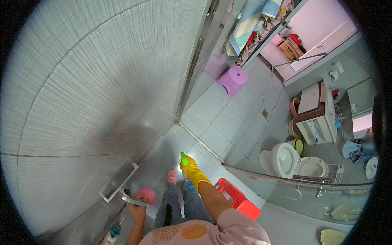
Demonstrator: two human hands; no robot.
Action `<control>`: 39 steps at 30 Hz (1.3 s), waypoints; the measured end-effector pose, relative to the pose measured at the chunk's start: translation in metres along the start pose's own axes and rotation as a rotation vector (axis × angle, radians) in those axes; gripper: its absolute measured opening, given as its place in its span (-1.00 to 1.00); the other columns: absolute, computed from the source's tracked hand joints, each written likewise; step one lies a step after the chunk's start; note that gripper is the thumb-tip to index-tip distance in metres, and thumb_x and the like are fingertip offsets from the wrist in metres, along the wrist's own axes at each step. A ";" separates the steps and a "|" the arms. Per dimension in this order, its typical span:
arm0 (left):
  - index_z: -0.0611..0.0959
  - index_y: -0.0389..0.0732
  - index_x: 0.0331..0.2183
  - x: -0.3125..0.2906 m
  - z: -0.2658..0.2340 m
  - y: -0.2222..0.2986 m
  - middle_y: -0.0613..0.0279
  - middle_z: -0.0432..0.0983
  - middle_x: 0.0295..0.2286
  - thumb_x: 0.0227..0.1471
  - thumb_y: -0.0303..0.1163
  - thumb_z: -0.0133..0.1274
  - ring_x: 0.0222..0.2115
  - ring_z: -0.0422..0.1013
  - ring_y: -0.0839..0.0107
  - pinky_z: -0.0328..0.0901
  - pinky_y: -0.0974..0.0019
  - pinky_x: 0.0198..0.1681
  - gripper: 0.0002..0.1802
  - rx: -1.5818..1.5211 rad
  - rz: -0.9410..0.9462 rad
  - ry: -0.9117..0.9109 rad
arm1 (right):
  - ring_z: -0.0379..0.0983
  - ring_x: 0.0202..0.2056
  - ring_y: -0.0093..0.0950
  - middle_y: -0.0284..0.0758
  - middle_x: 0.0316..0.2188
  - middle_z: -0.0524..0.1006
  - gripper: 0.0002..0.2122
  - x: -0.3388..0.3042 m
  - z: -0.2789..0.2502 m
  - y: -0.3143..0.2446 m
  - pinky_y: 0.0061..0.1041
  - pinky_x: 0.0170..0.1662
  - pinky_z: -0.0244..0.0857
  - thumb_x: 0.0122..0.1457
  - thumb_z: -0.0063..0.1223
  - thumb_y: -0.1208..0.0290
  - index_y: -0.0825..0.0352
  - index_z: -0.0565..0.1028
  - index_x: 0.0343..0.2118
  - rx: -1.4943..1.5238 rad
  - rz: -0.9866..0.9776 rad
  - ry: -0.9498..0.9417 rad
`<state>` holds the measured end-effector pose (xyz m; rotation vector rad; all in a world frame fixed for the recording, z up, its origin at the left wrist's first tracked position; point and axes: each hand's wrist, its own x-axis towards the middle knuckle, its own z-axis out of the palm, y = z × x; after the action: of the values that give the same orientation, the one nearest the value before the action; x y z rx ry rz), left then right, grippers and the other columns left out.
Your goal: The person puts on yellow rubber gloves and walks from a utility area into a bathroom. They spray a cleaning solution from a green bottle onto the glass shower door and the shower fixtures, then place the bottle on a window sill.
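Observation:
My right hand (193, 173), in a yellow rubber glove, is closed round the top of a spray bottle with a bright green head (184, 159). It is held out in front of me, above the floor. My bare left hand (138, 203) is closed on a long, narrow pale-green bar (135, 200) with a dark part at one end; its exact kind does not show. Beside that hand is a round pink thing (148, 196), partly hidden. The grey tiled wall (94, 102) rises on my left, with a white grab bar (118, 183) near my left hand.
A red plastic box or stool (237, 200) stands right of my legs. A curved glass partition (281, 192) and a raised floor edge (200, 143) border this area. Beyond are a toilet (284, 159), a purple stool (232, 80), a white cabinet (314, 118) and a doorway (281, 57).

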<state>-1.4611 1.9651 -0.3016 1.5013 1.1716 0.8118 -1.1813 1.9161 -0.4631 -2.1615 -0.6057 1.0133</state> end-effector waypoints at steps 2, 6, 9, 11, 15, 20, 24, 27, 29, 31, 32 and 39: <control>0.54 -0.25 -0.51 -0.001 0.001 0.003 0.18 0.46 -0.43 -0.31 -0.59 0.21 -0.34 0.39 0.33 0.25 0.29 -0.21 -0.80 -0.014 -0.008 0.013 | 0.37 -0.49 -0.35 -0.25 -0.57 0.42 -0.86 -0.005 -0.002 -0.007 -0.44 -0.39 0.26 -0.11 0.00 0.42 0.29 0.38 -0.44 0.001 0.007 0.019; 0.54 -0.26 -0.51 -0.004 0.006 0.013 0.18 0.46 -0.43 -0.31 -0.60 0.20 -0.34 0.39 0.32 0.25 0.29 -0.21 -0.81 -0.085 -0.048 0.037 | 0.39 -0.48 -0.40 -0.26 -0.55 0.44 -0.84 -0.009 -0.005 -0.002 -0.46 -0.39 0.28 -0.07 -0.02 0.42 0.30 0.40 -0.38 0.061 -0.057 0.082; 0.54 -0.27 -0.50 -0.009 0.003 0.007 0.18 0.46 -0.43 -0.30 -0.61 0.19 -0.34 0.38 0.33 0.24 0.30 -0.22 -0.82 -0.060 -0.038 0.040 | 0.37 -0.51 -0.44 -0.29 -0.57 0.43 -0.84 -0.009 -0.005 0.007 -0.48 -0.41 0.26 -0.10 0.00 0.45 0.29 0.40 -0.40 0.136 -0.038 0.075; 0.54 -0.28 -0.50 -0.014 0.002 0.007 0.17 0.45 -0.42 -0.29 -0.61 0.17 -0.35 0.38 0.33 0.24 0.30 -0.23 -0.82 -0.058 -0.072 0.052 | 0.36 -0.52 -0.45 -0.30 -0.59 0.42 -0.85 -0.010 -0.007 0.005 -0.48 -0.42 0.25 -0.11 0.01 0.46 0.29 0.40 -0.41 0.138 -0.047 0.074; 0.54 -0.28 -0.50 -0.021 0.000 0.011 0.15 0.45 -0.40 -0.28 -0.60 0.16 -0.36 0.37 0.34 0.24 0.31 -0.25 -0.84 -0.029 -0.080 0.051 | 0.37 -0.52 -0.42 -0.29 -0.60 0.41 -0.84 -0.018 -0.011 -0.004 -0.46 -0.44 0.25 -0.11 0.01 0.45 0.28 0.39 -0.41 0.019 -0.149 0.094; 0.54 -0.32 -0.51 -0.033 0.000 0.020 0.14 0.47 -0.45 -0.28 -0.59 0.19 -0.37 0.39 0.32 0.26 0.29 -0.26 -0.83 -0.049 -0.107 0.089 | 0.37 -0.50 -0.38 -0.26 -0.56 0.43 -0.82 -0.040 -0.026 -0.025 -0.45 -0.43 0.25 -0.09 -0.01 0.38 0.29 0.40 -0.38 -0.028 -0.168 -0.011; 0.54 -0.32 -0.52 -0.053 -0.001 0.031 0.14 0.47 -0.45 -0.29 -0.58 0.21 -0.37 0.40 0.31 0.26 0.29 -0.27 -0.83 0.010 -0.186 0.162 | 0.38 -0.38 -0.17 -0.15 -0.44 0.45 -0.77 -0.054 -0.021 -0.025 -0.36 -0.30 0.28 -0.10 0.00 0.47 0.32 0.38 -0.31 -0.172 -0.482 -0.171; 0.55 -0.32 -0.54 -0.075 0.002 0.036 0.14 0.47 -0.46 -0.29 -0.57 0.22 -0.37 0.40 0.32 0.26 0.30 -0.26 -0.84 -0.045 -0.145 0.272 | 0.36 -0.33 -0.10 -0.13 -0.41 0.45 -0.78 -0.081 -0.023 -0.055 -0.30 -0.25 0.27 -0.08 -0.04 0.45 0.31 0.38 -0.30 -0.312 -0.542 -0.451; 0.55 -0.31 -0.56 -0.094 0.003 0.035 0.15 0.48 -0.47 -0.28 -0.54 0.24 -0.37 0.40 0.33 0.26 0.31 -0.25 -0.83 -0.050 -0.110 0.340 | 0.35 -0.30 -0.08 -0.12 -0.40 0.45 -0.79 -0.099 -0.028 -0.088 -0.27 -0.24 0.26 -0.06 -0.07 0.44 0.31 0.38 -0.30 -0.212 -0.436 -0.691; 0.55 -0.31 -0.56 -0.109 0.007 0.032 0.15 0.49 -0.48 -0.28 -0.53 0.25 -0.37 0.41 0.33 0.26 0.31 -0.25 -0.83 -0.076 -0.086 0.412 | 0.35 -0.30 -0.08 -0.12 -0.38 0.45 -0.79 -0.101 -0.014 -0.069 -0.26 -0.24 0.25 -0.03 -0.11 0.42 0.31 0.37 -0.29 -0.097 -0.473 -0.754; 0.55 -0.31 -0.57 -0.119 0.007 0.033 0.16 0.49 -0.49 -0.28 -0.53 0.25 -0.38 0.41 0.33 0.26 0.31 -0.25 -0.83 -0.084 -0.084 0.446 | 0.35 -0.30 -0.08 -0.11 -0.38 0.45 -0.80 -0.106 -0.006 -0.065 -0.25 -0.25 0.25 -0.01 -0.12 0.41 0.31 0.37 -0.29 -0.128 -0.535 -0.765; 0.56 -0.29 -0.57 -0.185 0.000 0.018 0.16 0.49 -0.49 -0.31 -0.52 0.27 -0.39 0.40 0.36 0.25 0.33 -0.26 -0.81 -0.076 -0.127 0.647 | 0.37 -0.32 -0.07 -0.07 -0.38 0.47 -0.80 -0.128 0.035 -0.077 -0.24 -0.28 0.25 0.09 -0.24 0.33 0.30 0.40 -0.33 -0.426 -0.520 -0.927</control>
<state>-1.5118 1.7886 -0.2700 1.1105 1.6622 1.2898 -1.2944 1.8988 -0.3609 -1.5768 -1.8339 1.6501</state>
